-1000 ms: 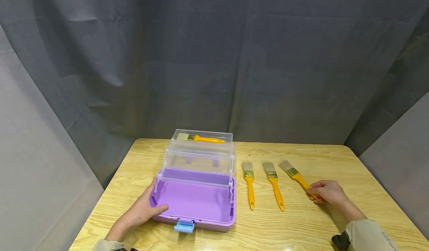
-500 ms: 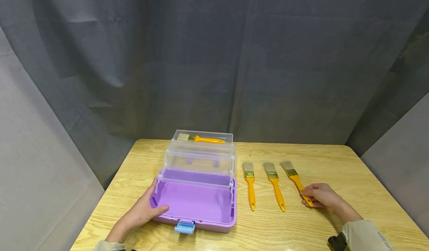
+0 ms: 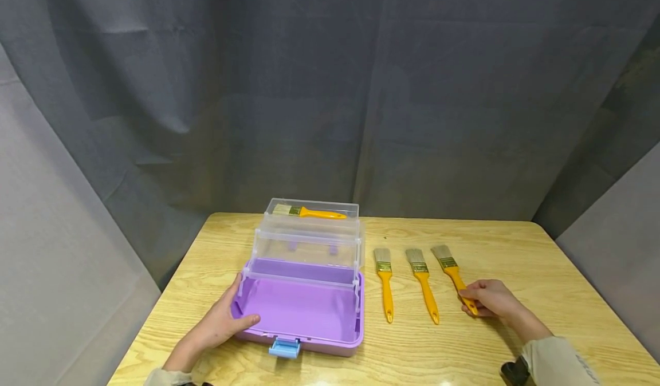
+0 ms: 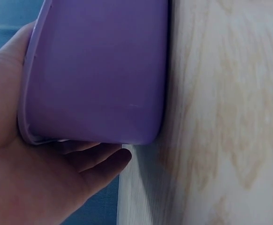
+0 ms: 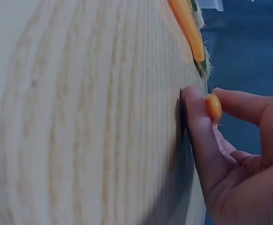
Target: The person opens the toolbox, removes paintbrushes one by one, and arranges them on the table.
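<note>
A purple toolbox (image 3: 304, 308) stands raised open at the table's left, its clear trays (image 3: 309, 243) fanned out behind. My left hand (image 3: 215, 322) grips its left front corner, thumb over the rim, fingers along the outer wall (image 4: 99, 75). Toward the right, my right hand (image 3: 492, 299) pinches the orange handle of the rightmost paintbrush (image 3: 454, 274) near its end; the right wrist view shows the handle's end (image 5: 214, 108) between thumb and fingers. Two similar paintbrushes, one nearer the box (image 3: 386, 288) and one in the middle (image 3: 425, 288), lie side by side. Another paintbrush (image 3: 314, 213) rests in the top tray.
A blue latch (image 3: 285, 348) sticks out at the toolbox's front. Wood-grain tabletop (image 3: 557, 271) extends around everything, with its far edge at a dark grey curtain (image 3: 438, 117). Pale partitions (image 3: 67, 231) flank both sides.
My right hand has shifted a little left, swinging the handle of the rightmost paintbrush so that it lies closer to parallel with the middle one. The left hand and toolbox stay put.
</note>
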Tool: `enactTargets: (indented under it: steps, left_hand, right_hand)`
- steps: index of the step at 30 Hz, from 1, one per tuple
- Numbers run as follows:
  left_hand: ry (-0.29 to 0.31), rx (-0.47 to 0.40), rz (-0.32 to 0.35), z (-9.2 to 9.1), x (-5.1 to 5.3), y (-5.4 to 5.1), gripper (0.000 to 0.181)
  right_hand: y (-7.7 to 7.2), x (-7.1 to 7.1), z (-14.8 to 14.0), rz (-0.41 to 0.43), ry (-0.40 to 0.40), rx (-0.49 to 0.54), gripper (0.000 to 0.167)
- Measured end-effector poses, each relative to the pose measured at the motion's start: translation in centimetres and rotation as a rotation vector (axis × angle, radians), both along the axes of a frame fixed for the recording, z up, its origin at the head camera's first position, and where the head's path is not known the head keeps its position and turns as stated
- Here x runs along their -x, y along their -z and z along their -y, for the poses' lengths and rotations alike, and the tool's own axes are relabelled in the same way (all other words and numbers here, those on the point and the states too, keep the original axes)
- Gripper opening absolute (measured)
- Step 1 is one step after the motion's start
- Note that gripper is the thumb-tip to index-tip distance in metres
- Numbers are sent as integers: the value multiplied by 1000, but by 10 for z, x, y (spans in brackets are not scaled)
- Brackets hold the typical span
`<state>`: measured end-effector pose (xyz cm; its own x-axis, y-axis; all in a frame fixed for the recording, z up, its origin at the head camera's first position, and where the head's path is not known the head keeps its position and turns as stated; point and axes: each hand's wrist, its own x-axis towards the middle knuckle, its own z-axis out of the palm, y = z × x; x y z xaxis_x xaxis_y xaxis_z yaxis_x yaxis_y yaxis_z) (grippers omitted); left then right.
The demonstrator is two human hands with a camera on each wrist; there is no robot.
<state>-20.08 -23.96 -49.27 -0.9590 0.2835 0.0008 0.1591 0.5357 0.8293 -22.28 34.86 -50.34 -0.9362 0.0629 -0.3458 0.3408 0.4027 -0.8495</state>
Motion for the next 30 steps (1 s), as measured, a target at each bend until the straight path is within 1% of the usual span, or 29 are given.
enactTargets:
  steps: [6, 8, 11, 18, 24, 27, 30]
  left_hand:
    - [-1, 7, 2, 0, 0, 0, 109]
    - [-1, 0, 2, 0, 0, 0, 109]
    - [-1, -8, 2, 0, 0, 0, 109]
    - [-2, -10, 10, -1, 0, -2, 109]
    - [8, -29, 1, 0, 0, 0, 109]
    - [5, -29, 5, -1, 0, -1, 110]
    - [2, -36, 11, -1, 0, -1, 110]
  right_hand:
    - [-4, -1, 2, -32, 8, -144, 28]
    - [-6, -2, 2, -34, 11, -169, 27]
    - [-7, -3, 1, -24, 11, -177, 27]
    - [-5, -4, -3, 46, 36, -157, 26]
    - [-3, -6, -10, 71, 26, -107, 29]
    - [-7, -7, -12, 47, 1, -60, 31]
    - [-14, -7, -13, -13, -29, 11, 36]
